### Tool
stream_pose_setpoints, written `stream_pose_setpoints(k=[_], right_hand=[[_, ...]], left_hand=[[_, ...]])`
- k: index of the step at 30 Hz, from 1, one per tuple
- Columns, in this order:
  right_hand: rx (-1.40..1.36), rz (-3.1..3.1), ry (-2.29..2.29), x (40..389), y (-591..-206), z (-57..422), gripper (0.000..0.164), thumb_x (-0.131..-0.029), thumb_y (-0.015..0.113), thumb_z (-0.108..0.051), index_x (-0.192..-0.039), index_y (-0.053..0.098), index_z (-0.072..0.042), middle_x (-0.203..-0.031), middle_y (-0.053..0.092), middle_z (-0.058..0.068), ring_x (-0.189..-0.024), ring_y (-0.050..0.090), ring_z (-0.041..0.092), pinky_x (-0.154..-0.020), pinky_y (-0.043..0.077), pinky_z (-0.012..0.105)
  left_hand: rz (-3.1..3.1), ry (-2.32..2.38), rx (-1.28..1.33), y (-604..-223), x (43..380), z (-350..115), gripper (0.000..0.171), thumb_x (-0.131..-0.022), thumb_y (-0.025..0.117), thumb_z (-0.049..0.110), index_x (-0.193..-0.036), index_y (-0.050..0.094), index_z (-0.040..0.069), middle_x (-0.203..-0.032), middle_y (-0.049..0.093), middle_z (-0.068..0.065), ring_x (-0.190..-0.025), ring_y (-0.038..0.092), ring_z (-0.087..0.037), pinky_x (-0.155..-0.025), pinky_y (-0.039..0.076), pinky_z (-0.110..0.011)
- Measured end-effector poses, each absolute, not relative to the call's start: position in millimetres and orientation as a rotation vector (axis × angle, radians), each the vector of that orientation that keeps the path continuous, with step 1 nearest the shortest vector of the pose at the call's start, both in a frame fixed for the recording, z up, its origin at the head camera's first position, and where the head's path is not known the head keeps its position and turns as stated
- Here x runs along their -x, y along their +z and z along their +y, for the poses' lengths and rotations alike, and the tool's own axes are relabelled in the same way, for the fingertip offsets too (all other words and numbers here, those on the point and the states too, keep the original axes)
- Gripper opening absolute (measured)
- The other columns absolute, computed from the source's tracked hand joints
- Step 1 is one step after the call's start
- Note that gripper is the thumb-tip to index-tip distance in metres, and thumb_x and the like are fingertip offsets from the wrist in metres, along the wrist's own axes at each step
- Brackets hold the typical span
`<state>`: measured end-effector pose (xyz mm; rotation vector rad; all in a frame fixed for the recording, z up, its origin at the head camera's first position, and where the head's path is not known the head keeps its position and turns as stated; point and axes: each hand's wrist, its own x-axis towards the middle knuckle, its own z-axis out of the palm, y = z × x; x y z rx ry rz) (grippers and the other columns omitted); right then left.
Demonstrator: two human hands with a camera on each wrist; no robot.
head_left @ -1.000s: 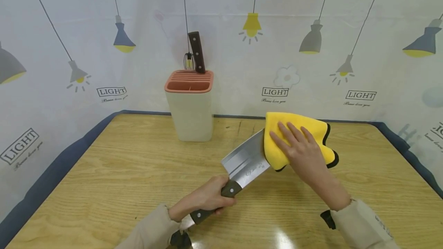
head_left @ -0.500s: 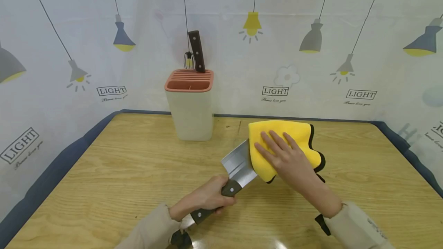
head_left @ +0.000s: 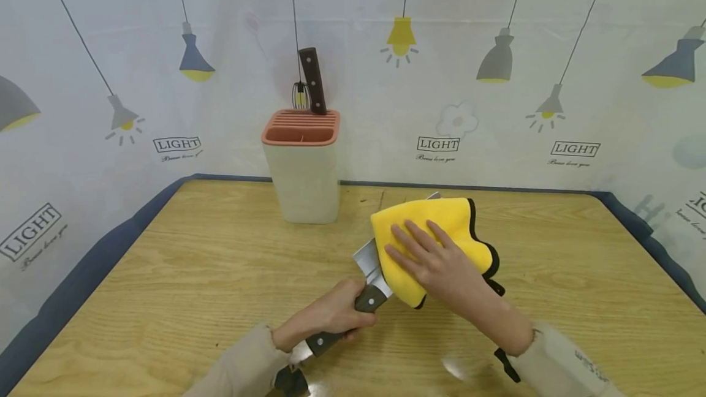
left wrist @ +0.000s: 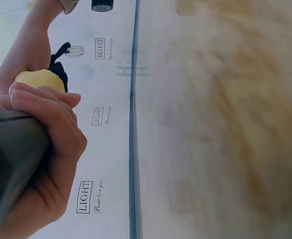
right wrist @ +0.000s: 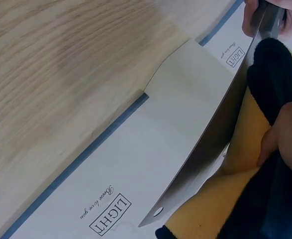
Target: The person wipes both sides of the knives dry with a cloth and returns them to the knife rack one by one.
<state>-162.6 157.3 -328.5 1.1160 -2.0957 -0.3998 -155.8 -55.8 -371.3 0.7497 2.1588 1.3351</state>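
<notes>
My left hand (head_left: 337, 308) grips the dark riveted handle of a cleaver (head_left: 366, 257), whose wide steel blade slants up and right, tilted above the table. Over most of the blade lies a folded yellow cloth (head_left: 459, 219) with black edging; only the blade's near end and far tip show in the head view. My right hand (head_left: 441, 265) spreads its fingers flat on the cloth and presses it to the blade. In the right wrist view the thumb (right wrist: 274, 142) tucks against the cloth's fold, and the blade's lower side is bare, with a hole near its tip corner.
A white knife block (head_left: 306, 185) with a slotted orange-pink top stands at the back of the wooden table (head_left: 182, 280). One knife handle (head_left: 313, 81) sticks up from its slots. Behind the table hangs a lamp-printed backdrop (head_left: 358, 78) with a dark blue lower edge.
My right hand has slid the cloth down and left along the blade toward the handle, uncovering the far tip. My left hand and the cleaver have hardly moved.
</notes>
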Motion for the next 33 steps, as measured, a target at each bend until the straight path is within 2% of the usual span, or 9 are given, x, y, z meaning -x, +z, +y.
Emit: stream_pose_setpoints(k=[3, 7, 10, 16, 24, 33], right_hand=[[-1.153, -2.078, -0.4, 162, -329, 155, 0.049, -0.068, 0.068, -0.005, -0.115, 0.06, -0.012, -0.126, 0.05, 0.012, -0.116, 0.046, 0.029, -0.094, 0.038, 0.045], [-1.217, -2.044, -0.38, 162, -329, 152, 0.04, -0.078, 0.051, -0.002, -0.115, 0.06, -0.014, -0.127, 0.049, 0.011, -0.117, 0.045, 0.028, -0.095, 0.037, 0.045], [-1.262, -2.002, -0.388, 162, -328, 150, 0.041, -0.081, 0.042, -0.003, -0.114, 0.061, -0.016, -0.128, 0.049, 0.01, -0.118, 0.044, 0.027, -0.095, 0.037, 0.045], [-1.311, -1.972, -0.428, 161, -327, 149, 0.042, -0.074, 0.052, -0.008, -0.114, 0.061, -0.018, -0.128, 0.049, 0.009, -0.12, 0.042, 0.026, -0.098, 0.035, 0.044], [-1.302, -1.974, -0.449, 163, -324, 151, 0.042, -0.073, 0.057, -0.009, -0.113, 0.062, -0.018, -0.127, 0.049, 0.007, -0.121, 0.042, 0.025, -0.099, 0.034, 0.044], [-1.235, -2.077, -0.397, 165, -321, 154, 0.045, -0.072, 0.061, -0.002, -0.115, 0.061, -0.017, -0.131, 0.046, 0.009, -0.121, 0.041, 0.028, -0.098, 0.033, 0.046]], left_hand=[[2.15, 1.336, -0.755, -371, 156, -55, 0.012, -0.079, 0.054, -0.004, -0.082, 0.043, 0.0, -0.048, 0.048, -0.001, -0.032, 0.041, -0.007, -0.031, 0.036, -0.019], [2.135, 1.326, -0.782, -370, 157, -54, 0.011, -0.08, 0.053, -0.005, -0.082, 0.044, 0.0, -0.047, 0.047, -0.001, -0.032, 0.041, -0.007, -0.032, 0.036, -0.02], [2.126, 1.319, -0.807, -369, 158, -54, 0.009, -0.08, 0.052, -0.005, -0.082, 0.045, 0.0, -0.047, 0.047, -0.001, -0.033, 0.041, -0.007, -0.032, 0.036, -0.019], [2.139, 1.318, -0.809, -369, 161, -54, 0.007, -0.081, 0.052, -0.003, -0.083, 0.046, 0.0, -0.047, 0.046, 0.0, -0.033, 0.041, -0.006, -0.033, 0.037, -0.019], [2.161, 1.334, -0.814, -367, 164, -55, 0.006, -0.082, 0.053, -0.001, -0.082, 0.047, 0.001, -0.048, 0.046, 0.0, -0.034, 0.042, -0.006, -0.033, 0.038, -0.019], [2.218, 1.36, -0.735, -367, 165, -55, 0.01, -0.08, 0.054, 0.001, -0.079, 0.045, 0.002, -0.046, 0.046, 0.001, -0.034, 0.042, -0.006, -0.033, 0.037, -0.02]])
